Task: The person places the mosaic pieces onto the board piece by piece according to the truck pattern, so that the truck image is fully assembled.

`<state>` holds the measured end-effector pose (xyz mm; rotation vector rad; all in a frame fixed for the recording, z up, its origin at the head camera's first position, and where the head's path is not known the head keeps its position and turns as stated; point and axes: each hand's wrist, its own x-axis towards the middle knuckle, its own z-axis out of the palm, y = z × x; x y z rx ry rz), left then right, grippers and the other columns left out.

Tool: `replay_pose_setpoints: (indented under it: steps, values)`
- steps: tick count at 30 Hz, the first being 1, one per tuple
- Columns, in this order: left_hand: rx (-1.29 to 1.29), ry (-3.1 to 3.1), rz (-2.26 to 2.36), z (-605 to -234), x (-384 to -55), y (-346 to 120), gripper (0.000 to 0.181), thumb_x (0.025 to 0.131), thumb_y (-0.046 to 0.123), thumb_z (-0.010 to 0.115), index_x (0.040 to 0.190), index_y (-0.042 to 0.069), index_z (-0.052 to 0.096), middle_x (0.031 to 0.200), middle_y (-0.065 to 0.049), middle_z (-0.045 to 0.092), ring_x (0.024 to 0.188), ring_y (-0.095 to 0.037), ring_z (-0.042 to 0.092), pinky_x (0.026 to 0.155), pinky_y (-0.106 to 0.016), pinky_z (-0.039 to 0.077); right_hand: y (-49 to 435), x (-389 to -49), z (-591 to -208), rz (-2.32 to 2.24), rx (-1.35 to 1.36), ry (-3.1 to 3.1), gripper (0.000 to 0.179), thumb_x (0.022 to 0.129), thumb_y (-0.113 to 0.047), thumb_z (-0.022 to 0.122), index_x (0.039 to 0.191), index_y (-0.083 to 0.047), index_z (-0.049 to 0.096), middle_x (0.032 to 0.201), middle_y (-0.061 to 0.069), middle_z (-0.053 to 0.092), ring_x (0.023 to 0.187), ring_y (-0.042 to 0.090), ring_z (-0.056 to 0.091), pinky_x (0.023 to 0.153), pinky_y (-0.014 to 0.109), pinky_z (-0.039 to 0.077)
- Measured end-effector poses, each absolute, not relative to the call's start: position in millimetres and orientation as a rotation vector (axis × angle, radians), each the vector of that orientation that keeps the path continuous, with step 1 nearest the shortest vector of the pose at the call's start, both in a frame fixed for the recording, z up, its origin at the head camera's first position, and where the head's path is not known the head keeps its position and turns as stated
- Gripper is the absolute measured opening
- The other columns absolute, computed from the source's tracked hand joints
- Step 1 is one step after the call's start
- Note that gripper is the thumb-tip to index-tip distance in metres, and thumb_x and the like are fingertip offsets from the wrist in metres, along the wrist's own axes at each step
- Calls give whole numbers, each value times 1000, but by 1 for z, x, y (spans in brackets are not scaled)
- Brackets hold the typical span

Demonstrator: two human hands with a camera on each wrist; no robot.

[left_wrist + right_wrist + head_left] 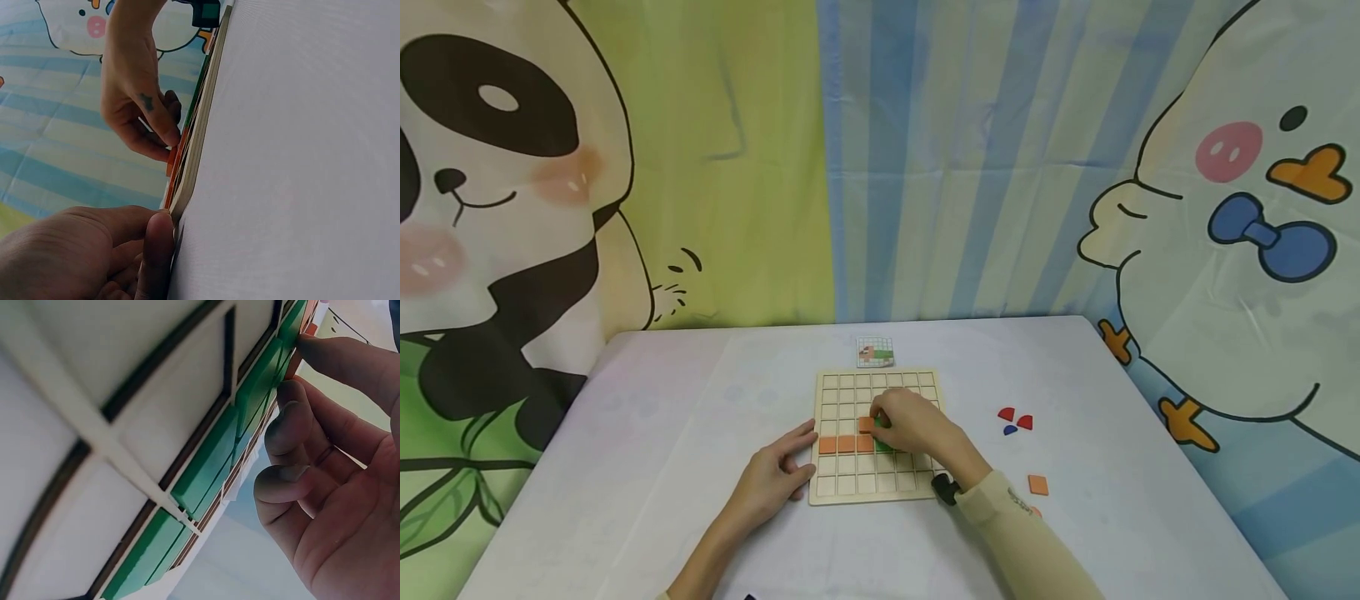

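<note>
Orange square tile (866, 425) pinched at the wooden grid board (845, 485).
The right hand (913, 421) grips it between thumb and fingertip, beside green tiles (206, 462); the left hand (771, 475) touches the board's left edge, fingers relaxed. Likely light, stiff, smooth; best held by opposite edges. Whether it sits in a cell is hard to tell.

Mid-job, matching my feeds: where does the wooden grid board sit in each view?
Head: the wooden grid board lies flat, low and central in the picture.
Left wrist: the board shows edge-on, a thin slanted strip from the top down past centre.
Right wrist: the board fills much of the left half, close up and tilted.
Shared landmark: the right hand, visible in all three.
</note>
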<state>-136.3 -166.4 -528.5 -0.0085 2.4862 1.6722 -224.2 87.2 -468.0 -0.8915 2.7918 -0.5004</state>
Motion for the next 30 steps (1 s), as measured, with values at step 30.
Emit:
replay_pose_setpoints:
  steps: [30]
  values:
    - [36,2503,1686,-527,-135,-166,56,93,2,77,147,5,62,166,4,50,56,-13,58,50,-23,48,89,-226,-467,-497,-932,2742,24,99,-22,76,117,-6,77,80,-5,67,74,6,60,76,27,57]
